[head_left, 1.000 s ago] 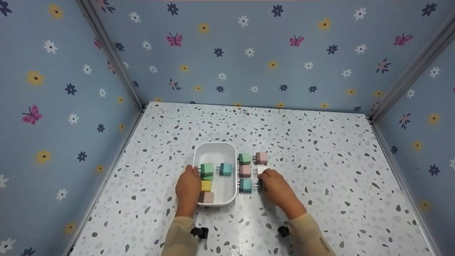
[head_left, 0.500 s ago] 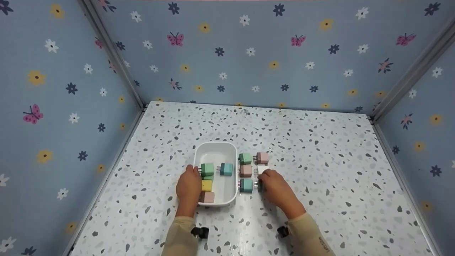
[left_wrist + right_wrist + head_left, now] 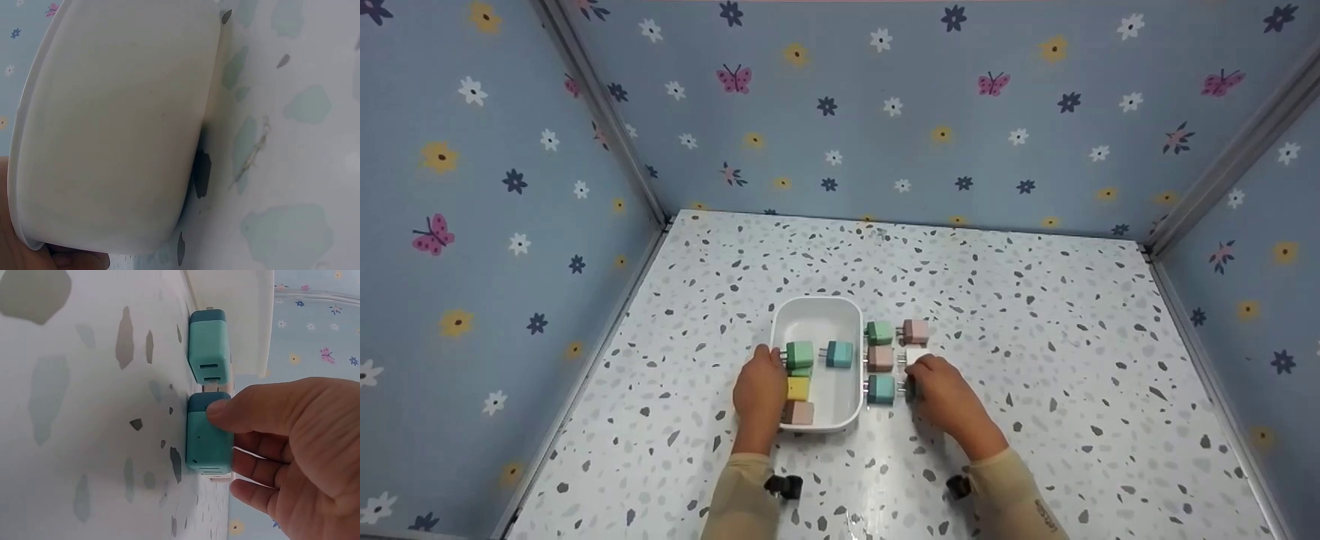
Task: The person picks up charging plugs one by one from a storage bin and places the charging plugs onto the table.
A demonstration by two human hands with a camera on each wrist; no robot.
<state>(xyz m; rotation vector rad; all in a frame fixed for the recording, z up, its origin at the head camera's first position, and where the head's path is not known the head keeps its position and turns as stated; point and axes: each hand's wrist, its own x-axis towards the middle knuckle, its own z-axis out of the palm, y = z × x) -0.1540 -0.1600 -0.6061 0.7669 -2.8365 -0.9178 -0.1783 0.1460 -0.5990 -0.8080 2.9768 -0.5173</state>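
My left hand grips the left rim of a white plastic bin; in the left wrist view its fingers curl round the rim at lower left. Inside the bin lie green, yellow, pink and blue plug chargers. Right of the bin, my right hand pinches a teal plug charger standing on the table, thumb on its near side. Its prongs point toward another teal charger beside the bin. Whether those two touch, I cannot tell.
More chargers stand in two columns right of the bin: green and pink nearer it, another pink one and a white one farther right. Floral panels close off the back and sides of the speckled table.
The head view has shifted very slightly. Both hands, the bin and the chargers keep their places relative to one another.
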